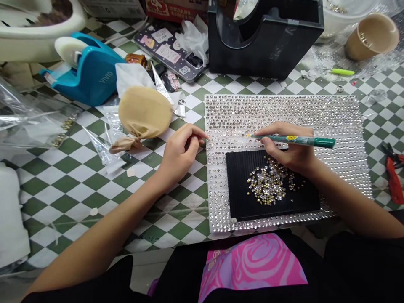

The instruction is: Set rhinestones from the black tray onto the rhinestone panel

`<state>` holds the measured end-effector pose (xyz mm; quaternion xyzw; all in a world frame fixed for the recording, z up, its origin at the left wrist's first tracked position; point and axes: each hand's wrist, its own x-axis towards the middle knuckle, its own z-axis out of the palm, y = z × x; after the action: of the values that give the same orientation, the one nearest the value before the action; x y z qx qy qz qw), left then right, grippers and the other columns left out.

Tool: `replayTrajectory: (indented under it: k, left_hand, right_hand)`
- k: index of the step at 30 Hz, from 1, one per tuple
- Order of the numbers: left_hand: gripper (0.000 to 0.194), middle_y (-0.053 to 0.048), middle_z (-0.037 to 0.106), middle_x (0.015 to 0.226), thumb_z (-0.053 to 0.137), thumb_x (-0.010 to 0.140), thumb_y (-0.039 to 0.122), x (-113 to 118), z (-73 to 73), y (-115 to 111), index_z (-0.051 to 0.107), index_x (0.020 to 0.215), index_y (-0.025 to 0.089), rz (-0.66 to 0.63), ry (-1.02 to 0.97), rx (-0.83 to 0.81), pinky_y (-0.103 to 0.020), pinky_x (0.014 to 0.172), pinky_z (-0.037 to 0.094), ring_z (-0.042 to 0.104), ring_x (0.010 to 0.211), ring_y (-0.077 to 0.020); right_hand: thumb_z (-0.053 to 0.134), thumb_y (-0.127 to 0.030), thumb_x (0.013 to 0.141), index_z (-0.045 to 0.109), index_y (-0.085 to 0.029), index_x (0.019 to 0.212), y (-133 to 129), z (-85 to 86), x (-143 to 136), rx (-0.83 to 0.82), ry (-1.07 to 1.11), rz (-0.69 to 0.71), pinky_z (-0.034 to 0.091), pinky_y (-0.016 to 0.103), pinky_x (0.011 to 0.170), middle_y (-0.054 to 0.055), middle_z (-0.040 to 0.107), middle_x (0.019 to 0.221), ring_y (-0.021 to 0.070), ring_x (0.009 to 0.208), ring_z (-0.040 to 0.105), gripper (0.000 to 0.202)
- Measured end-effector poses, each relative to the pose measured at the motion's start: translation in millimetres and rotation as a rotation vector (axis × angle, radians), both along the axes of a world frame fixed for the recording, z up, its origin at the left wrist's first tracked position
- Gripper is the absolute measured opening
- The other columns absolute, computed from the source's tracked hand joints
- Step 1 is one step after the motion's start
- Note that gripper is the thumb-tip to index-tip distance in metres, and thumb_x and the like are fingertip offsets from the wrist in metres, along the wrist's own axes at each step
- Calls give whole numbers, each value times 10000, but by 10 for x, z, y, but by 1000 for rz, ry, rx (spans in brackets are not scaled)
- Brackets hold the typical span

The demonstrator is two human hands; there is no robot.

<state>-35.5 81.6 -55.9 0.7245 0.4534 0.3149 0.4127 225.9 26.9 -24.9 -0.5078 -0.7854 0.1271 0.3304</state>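
My right hand [290, 145] grips a green pen [303, 140] between thumb and fingers. The pen's yellowish tip points left, at a white sheet [217, 145] covered with rows of clear rhinestones. Under that hand, on the sheet, lies a black ribbed tray [240, 202] with a pile of loose rhinestones [268, 183], some showing gold backs. My left hand [181, 147] is loosely closed, its index fingertip touching the sheet's left edge. I see nothing held in its curled fingers.
Left of the sheet are a tan knotted pouch [145, 111], plastic bags [34, 113] and a blue tape dispenser [91, 75]. A phone [170, 50] and black holder [261, 46] stand behind. Rightward are a beige cup [372, 38] and red-handled pliers [394, 176].
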Motion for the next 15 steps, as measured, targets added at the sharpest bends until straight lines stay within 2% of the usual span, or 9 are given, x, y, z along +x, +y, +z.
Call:
replayTrajectory:
  k: [15]
  left_hand:
    - [204,-2,608,806,434,845,95,0,0,-3,599,820,213,9,3,-14,-225,633,498,588,701,-100]
  right_hand:
    - [588,-181,866,707,-220,936,-2,-8,15,-35,29,-20,596,283,721,1,749,908,136,796,709,142]
